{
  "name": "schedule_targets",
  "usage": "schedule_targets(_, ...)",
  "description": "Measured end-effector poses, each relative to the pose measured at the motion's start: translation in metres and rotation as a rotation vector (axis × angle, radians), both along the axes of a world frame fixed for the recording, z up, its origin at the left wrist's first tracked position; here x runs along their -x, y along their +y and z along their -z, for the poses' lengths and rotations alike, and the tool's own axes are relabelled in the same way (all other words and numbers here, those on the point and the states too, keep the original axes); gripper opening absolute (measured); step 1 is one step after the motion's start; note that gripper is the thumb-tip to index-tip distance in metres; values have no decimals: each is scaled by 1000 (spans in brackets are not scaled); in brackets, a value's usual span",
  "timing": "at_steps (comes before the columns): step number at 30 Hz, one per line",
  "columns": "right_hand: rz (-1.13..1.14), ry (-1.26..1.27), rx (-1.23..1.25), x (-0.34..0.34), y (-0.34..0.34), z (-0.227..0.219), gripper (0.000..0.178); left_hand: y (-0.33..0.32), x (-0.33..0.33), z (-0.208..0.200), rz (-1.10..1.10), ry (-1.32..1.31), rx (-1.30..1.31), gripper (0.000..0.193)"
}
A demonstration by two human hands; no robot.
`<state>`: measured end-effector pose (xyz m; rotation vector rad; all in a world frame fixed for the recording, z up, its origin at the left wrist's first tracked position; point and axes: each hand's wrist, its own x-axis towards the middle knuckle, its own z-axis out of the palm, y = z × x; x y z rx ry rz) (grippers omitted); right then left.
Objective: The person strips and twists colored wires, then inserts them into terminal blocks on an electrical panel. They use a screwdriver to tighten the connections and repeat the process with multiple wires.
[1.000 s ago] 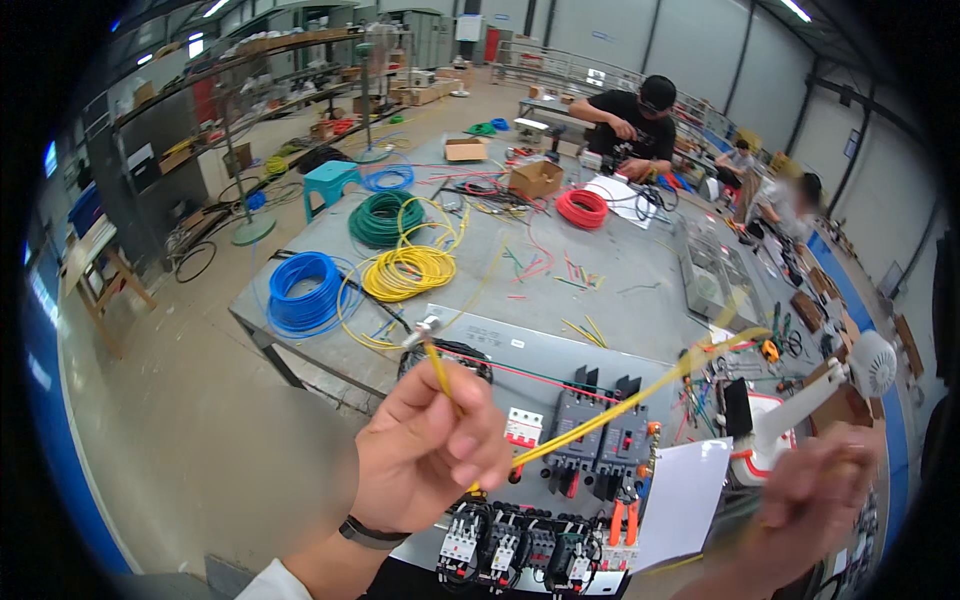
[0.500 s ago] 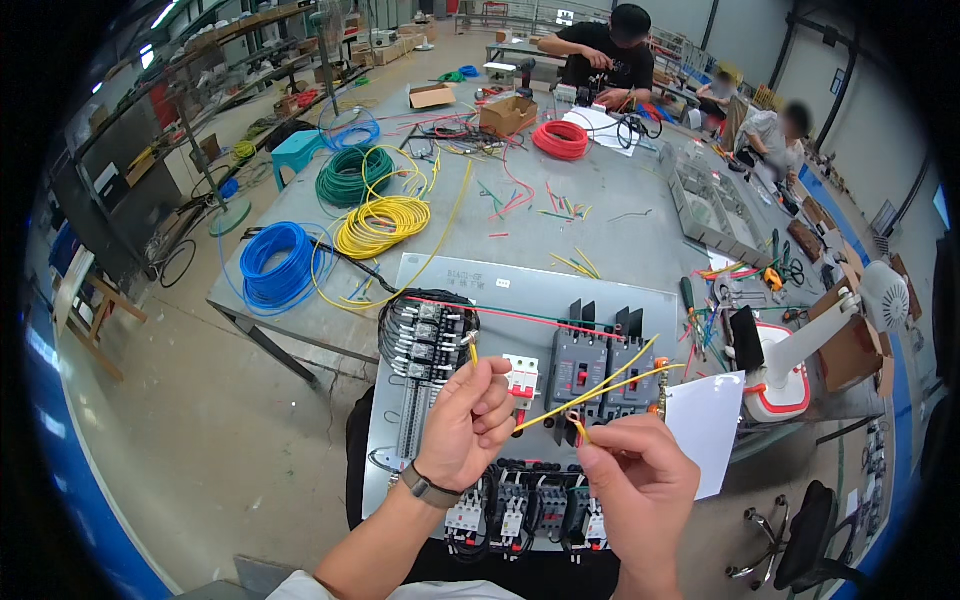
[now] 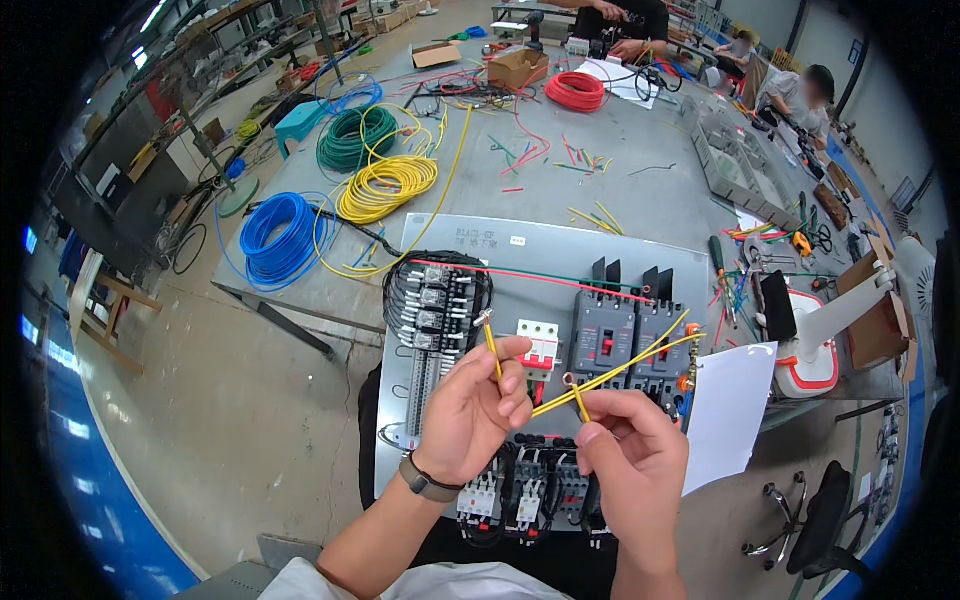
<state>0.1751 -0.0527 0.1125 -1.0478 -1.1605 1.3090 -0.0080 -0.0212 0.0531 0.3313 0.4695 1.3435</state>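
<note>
My left hand (image 3: 470,415) pinches a yellow wire (image 3: 492,345), whose end with a metal lug points up past the fingertips. Between the thumb and fingers of my right hand (image 3: 637,440) is another yellow wire end (image 3: 581,402), tipped with a small copper ring lug (image 3: 570,380). Long yellow wire lengths (image 3: 650,352) cross between the hands and stretch right over two grey moulded-case breakers (image 3: 604,335). Below lies a metal mounting plate (image 3: 560,250) with a white-and-red miniature breaker (image 3: 538,345), a column of relays (image 3: 432,298) and a lower row of contactors (image 3: 528,490) partly hidden by my hands.
Coils of blue (image 3: 278,240), green (image 3: 357,138), yellow (image 3: 388,188) and red wire (image 3: 575,92) lie on the metal table (image 3: 470,200). White paper (image 3: 730,410), hand tools (image 3: 720,262) and a white fan (image 3: 835,320) are at right. A co-worker's hands (image 3: 625,45) are across the table.
The view has tilted down, so the table scene sits higher. More of the yellow wire shows above my left fingers, which are looser. The right hand keeps its pinch.
</note>
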Motion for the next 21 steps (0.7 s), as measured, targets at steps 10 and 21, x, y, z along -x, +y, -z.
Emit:
schedule_targets(10, 37, -27, 102, 23, -1, 23, 24, -19, 2, 9, 21, 45, -108, 23)
schedule_targets(21, 163, -93, 42, 47, -2, 29, 12, -30, -5, 16, 53, 38, -86, 23)
